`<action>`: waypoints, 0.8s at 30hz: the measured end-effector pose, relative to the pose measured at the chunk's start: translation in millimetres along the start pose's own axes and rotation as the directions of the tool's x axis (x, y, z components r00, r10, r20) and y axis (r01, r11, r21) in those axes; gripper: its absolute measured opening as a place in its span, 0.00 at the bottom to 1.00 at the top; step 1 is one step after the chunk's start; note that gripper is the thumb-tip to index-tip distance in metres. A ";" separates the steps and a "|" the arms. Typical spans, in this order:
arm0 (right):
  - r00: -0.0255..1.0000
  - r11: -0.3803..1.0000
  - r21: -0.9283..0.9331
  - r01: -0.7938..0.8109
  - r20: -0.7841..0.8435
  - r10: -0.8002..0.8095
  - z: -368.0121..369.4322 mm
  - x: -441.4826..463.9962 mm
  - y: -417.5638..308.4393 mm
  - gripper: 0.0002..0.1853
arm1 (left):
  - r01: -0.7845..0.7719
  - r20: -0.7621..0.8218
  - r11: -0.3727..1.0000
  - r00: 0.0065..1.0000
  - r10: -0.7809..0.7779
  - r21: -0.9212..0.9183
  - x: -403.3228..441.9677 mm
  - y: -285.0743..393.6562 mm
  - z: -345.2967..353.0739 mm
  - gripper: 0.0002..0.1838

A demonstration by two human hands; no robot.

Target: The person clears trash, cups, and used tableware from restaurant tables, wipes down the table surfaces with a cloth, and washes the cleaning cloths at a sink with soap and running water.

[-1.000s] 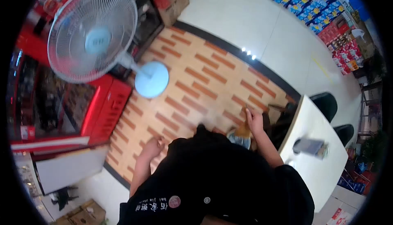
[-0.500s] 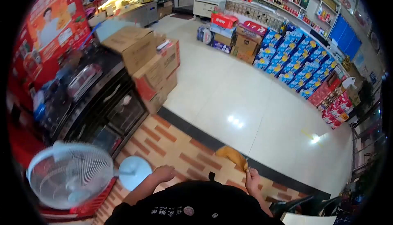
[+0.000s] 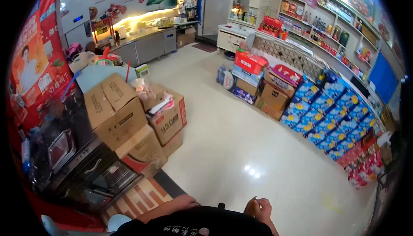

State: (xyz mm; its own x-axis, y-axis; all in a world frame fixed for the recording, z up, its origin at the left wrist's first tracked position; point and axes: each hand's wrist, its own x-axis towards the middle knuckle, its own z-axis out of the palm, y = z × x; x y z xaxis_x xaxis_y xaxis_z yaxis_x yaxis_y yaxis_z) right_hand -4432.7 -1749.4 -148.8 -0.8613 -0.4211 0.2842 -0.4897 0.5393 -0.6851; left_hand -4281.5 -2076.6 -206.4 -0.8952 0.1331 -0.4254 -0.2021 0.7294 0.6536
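My right hand (image 3: 263, 210) is low in the view, in front of my dark shirt (image 3: 189, 223). Its fingers are closed on a tan, limp cloth (image 3: 249, 207), of which only a small part shows beside the fingers. At my other side, my left hand (image 3: 185, 201) is held near the waist, apart from the cloth. Its fingers are mostly hidden, and no object shows in it.
Stacked cardboard boxes (image 3: 116, 111) stand at the left beside a dark glass-fronted cabinet (image 3: 101, 180). Blue packs (image 3: 331, 115) are piled along the right, under shelves of bottles. Pale tiles (image 3: 215, 150) lie ahead. A pale round base (image 3: 118, 222) shows at lower left.
The view has moved forward and tilted up, past the patterned floor strip. The fan has nearly left view at lower left. The cloth, spread out before, is now mostly hidden at my right hand.
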 end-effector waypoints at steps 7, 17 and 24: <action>0.977 0.987 0.152 0.055 0.194 -0.084 92.4 233.8 4.2 0.08 | 0.120 -0.466 0.958 0.853 -0.233 -0.259 97.4 -98.3 -99.0 0.14; 0.865 0.910 0.358 0.210 0.365 -0.344 201.8 561.3 -56.3 0.07 | -0.332 -0.591 0.943 0.767 0.248 -0.036 350.0 -44.7 -424.2 0.41; 0.864 0.860 0.508 0.047 0.411 -0.290 288.0 794.2 -25.4 0.08 | -0.300 -0.590 0.945 0.789 0.170 -0.128 522.2 -126.7 -565.0 0.16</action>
State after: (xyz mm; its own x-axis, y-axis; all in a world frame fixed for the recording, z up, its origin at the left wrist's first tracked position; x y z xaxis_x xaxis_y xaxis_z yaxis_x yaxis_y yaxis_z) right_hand -5065.3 -2307.6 -98.9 -0.5462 -0.8205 0.1686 -0.3930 0.0733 -0.9166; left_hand -4947.8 -2478.6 -157.7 -0.9752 -0.1669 0.1455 0.0267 0.5638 0.8255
